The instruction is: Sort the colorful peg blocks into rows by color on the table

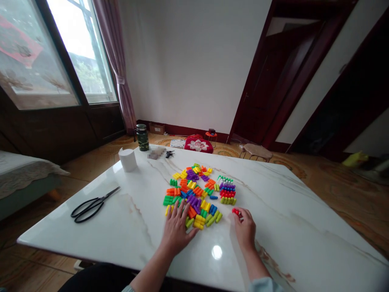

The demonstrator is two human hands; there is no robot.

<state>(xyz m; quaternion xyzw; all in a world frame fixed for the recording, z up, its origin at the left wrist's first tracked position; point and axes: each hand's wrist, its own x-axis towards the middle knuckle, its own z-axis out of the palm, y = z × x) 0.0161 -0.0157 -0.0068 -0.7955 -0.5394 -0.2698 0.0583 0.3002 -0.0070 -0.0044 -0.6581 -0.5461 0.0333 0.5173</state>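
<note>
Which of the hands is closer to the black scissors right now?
Left. The left hand lies flat on the pile of coloured pieces, right of the scissors, with bare tabletop between. The right hand sits farther right, pinching a red piece.

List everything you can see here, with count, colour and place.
table: one, white marble, foreground
heap: one, many mixed-colour pieces, mid-table
sorted rows: several, white-green, purple, red, yellow-green, right of heap
scissors: one, black, table left
cup: one, white, far left of table
flask: one, dark green, at far edge
keys: one bunch, dark, far edge
cushion: one, red, floor beyond table
stool: one, tan, floor right of cushion
left hand: one, flat, fingers on heap's near edge
right hand: one, fingers pinching red piece, right of heap
</note>
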